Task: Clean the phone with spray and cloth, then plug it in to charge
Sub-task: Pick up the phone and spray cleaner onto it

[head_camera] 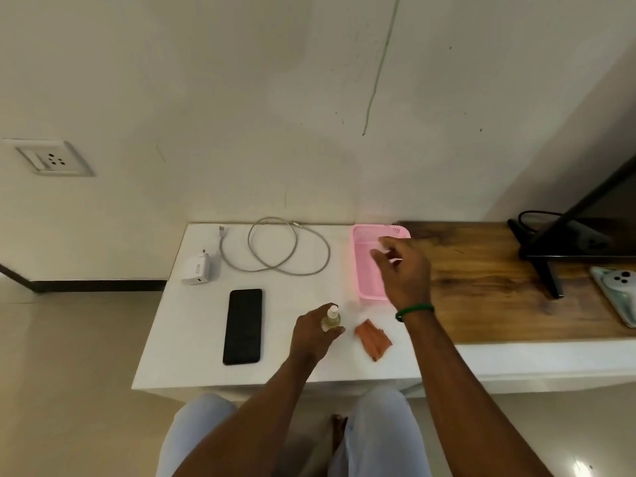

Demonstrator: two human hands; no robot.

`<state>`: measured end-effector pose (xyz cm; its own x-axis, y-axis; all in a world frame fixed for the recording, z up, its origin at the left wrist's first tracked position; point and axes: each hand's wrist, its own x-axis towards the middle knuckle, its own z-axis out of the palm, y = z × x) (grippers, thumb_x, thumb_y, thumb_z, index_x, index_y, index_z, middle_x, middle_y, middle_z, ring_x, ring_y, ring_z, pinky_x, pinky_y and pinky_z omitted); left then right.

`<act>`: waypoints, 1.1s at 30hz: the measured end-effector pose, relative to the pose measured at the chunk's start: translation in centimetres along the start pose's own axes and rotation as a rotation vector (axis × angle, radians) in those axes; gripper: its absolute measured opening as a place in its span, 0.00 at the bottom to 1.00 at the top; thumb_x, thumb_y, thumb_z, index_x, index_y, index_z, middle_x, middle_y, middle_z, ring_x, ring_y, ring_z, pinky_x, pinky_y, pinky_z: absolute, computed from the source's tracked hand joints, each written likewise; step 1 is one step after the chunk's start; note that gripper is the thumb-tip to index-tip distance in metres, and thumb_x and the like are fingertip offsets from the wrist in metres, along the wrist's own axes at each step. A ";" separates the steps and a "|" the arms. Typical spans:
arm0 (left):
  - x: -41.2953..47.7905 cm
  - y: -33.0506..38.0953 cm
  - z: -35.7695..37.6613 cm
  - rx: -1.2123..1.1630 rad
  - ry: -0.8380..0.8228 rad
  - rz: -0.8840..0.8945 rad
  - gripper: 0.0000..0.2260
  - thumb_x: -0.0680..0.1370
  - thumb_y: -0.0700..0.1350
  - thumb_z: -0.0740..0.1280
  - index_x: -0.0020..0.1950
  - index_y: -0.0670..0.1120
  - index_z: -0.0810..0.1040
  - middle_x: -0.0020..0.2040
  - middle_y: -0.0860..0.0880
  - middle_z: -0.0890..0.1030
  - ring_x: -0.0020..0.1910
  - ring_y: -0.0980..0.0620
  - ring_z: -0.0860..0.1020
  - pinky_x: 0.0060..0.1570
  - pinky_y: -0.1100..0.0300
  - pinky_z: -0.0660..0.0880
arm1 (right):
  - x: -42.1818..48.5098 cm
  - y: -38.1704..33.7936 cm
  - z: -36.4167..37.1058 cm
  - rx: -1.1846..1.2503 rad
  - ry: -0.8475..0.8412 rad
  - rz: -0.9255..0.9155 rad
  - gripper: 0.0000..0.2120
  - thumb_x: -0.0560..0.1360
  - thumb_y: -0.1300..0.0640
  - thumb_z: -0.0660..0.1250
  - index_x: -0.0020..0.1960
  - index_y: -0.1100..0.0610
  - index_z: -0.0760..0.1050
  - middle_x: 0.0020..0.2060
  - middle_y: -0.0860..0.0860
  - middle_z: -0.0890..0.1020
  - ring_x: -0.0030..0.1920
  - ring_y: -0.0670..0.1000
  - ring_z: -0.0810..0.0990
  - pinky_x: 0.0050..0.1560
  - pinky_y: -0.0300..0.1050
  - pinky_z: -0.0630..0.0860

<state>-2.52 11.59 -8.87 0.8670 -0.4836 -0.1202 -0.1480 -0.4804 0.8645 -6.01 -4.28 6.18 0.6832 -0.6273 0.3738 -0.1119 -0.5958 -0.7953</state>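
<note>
A black phone (pixel 243 326) lies flat, screen up, on the white table (pixel 192 339), left of centre. My left hand (pixel 311 333) is closed around a small clear spray bottle (pixel 331 317) standing upright just right of the phone. An orange cloth (pixel 373 339) lies crumpled on the table to the right of the bottle. My right hand (pixel 404 270) hovers over the pink basket (pixel 365 266) with fingers apart, holding nothing. A white charger adapter (pixel 198 269) and a coiled white cable (pixel 275 251) rest at the back of the table.
A wall socket (pixel 51 160) sits on the wall far left, above table height. A wooden shelf (pixel 488 280) extends right, carrying a dark screen on a stand (pixel 585 232) and a second phone (pixel 617 287). My knees are below the table's front edge.
</note>
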 end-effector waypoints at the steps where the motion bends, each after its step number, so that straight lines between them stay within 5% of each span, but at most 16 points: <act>1: 0.0 -0.1 0.0 -0.010 0.004 0.006 0.22 0.68 0.47 0.77 0.61 0.49 0.79 0.52 0.52 0.84 0.51 0.51 0.81 0.53 0.62 0.74 | 0.2 1.2 -0.9 -0.033 0.018 0.044 0.11 0.71 0.63 0.72 0.53 0.64 0.79 0.46 0.57 0.82 0.40 0.48 0.77 0.38 0.31 0.72; 9: 0.1 -0.6 0.5 -0.017 0.027 0.023 0.25 0.67 0.46 0.78 0.63 0.50 0.78 0.51 0.55 0.82 0.50 0.55 0.80 0.52 0.67 0.72 | -6.3 11.7 -2.7 -0.234 0.036 0.377 0.07 0.67 0.64 0.74 0.42 0.60 0.78 0.38 0.56 0.82 0.37 0.56 0.80 0.39 0.42 0.73; 13: 0.1 -0.8 0.5 -0.009 0.026 -0.005 0.29 0.66 0.44 0.79 0.65 0.48 0.75 0.47 0.55 0.81 0.45 0.54 0.79 0.47 0.73 0.69 | -9.1 14.4 -1.3 -0.261 -0.041 0.493 0.09 0.69 0.64 0.73 0.48 0.63 0.79 0.45 0.58 0.84 0.39 0.56 0.80 0.45 0.42 0.74; 17: 0.2 -0.6 0.3 0.044 0.021 0.002 0.24 0.65 0.45 0.79 0.59 0.46 0.77 0.46 0.54 0.81 0.44 0.51 0.79 0.47 0.62 0.73 | -10.2 15.2 -0.8 -0.258 -0.064 0.544 0.16 0.70 0.64 0.72 0.56 0.61 0.76 0.49 0.58 0.83 0.45 0.57 0.81 0.49 0.45 0.76; 21: 0.1 -0.6 0.2 0.072 0.018 0.010 0.23 0.65 0.44 0.79 0.57 0.47 0.78 0.45 0.57 0.80 0.42 0.54 0.77 0.44 0.64 0.70 | -10.5 15.2 -0.7 -0.255 -0.047 0.551 0.20 0.70 0.63 0.72 0.60 0.60 0.74 0.50 0.58 0.83 0.48 0.58 0.81 0.52 0.47 0.76; 27: -0.4 -0.6 0.0 0.062 -0.018 -0.044 0.26 0.64 0.44 0.79 0.60 0.47 0.77 0.49 0.58 0.79 0.47 0.51 0.79 0.48 0.63 0.70 | -10.4 15.0 -0.9 -0.249 -0.065 0.582 0.25 0.69 0.64 0.73 0.64 0.60 0.70 0.55 0.58 0.81 0.51 0.59 0.80 0.57 0.51 0.76; 33: -1.0 0.1 -1.6 0.054 -0.100 -0.170 0.40 0.65 0.42 0.80 0.73 0.42 0.66 0.67 0.45 0.75 0.65 0.46 0.74 0.66 0.53 0.70 | -10.1 12.6 -1.8 -0.265 0.066 0.505 0.27 0.68 0.70 0.69 0.65 0.63 0.69 0.60 0.61 0.76 0.59 0.62 0.75 0.60 0.57 0.74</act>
<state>-2.63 13.26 -7.89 0.8304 -0.4615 -0.3121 -0.0314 -0.5980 0.8009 -15.61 -6.40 -6.77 0.4525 -0.8917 0.0146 -0.5951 -0.3141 -0.7397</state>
